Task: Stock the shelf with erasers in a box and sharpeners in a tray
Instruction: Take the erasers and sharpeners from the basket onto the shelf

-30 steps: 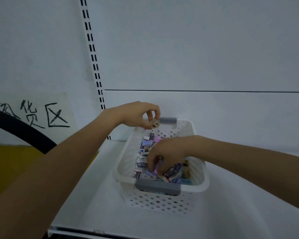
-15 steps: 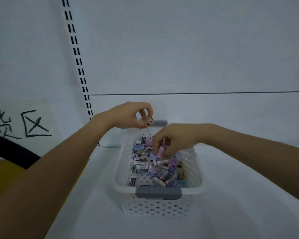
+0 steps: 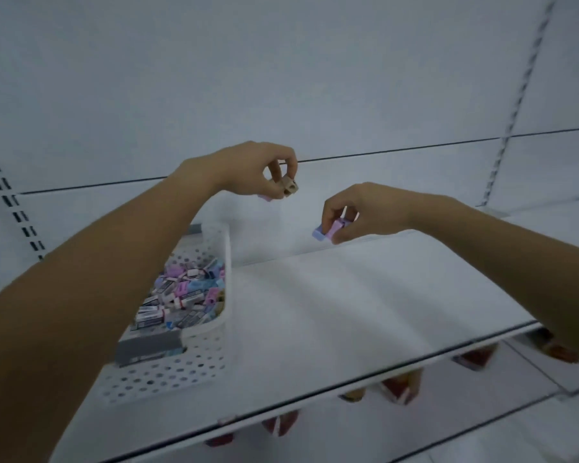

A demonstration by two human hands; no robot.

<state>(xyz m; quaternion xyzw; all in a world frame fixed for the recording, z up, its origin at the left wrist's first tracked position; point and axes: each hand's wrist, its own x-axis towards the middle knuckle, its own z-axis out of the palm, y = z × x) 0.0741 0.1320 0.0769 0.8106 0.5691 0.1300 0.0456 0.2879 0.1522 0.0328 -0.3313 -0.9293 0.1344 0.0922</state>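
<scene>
left hand (image 3: 254, 170) pinches a tan sharpener (image 3: 290, 187) at its fingertips, up over the far end of the basket (image 3: 168, 379). right hand (image 3: 368, 212) pinches a lilac piece (image 3: 330, 232), too blurred to name, out to the right of the basket, above the shelf (image 3: 348, 312). inside the basket, a heap of erasers and sharpeners (image 3: 181, 297).

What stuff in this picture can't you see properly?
Head view:
- Purple piece under the left hand: fingers cover most of it.
- Basket: the left arm hides its left side.
- Eraser labels: too blurred to read.
- Red things below the shelf: blurred, partly hidden by the shelf.
</scene>
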